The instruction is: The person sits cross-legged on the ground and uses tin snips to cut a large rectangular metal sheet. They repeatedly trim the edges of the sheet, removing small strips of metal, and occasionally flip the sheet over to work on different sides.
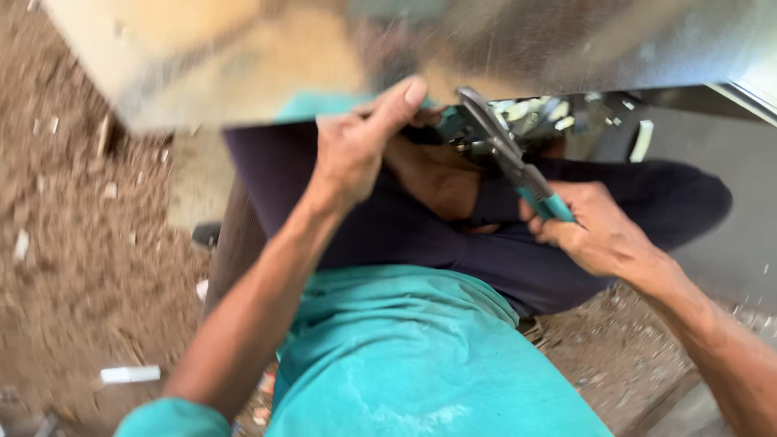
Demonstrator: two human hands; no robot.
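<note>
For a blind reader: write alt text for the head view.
Seen from above, a seated person's right hand grips teal-handled snips at the edge of a shiny metal sheet, which the left hand holds. The sheet rests over dark trousers, above a dirt floor.

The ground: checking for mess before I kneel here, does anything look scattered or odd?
Yes. Pale scraps and small chips lie strewn over the brown dirt, at the left and by the right arm. Nothing else stands out.

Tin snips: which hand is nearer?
Right. The right hand grips the teal handles of the tin snips; the left hand pinches the metal sheet edge, left of the blades.
</note>
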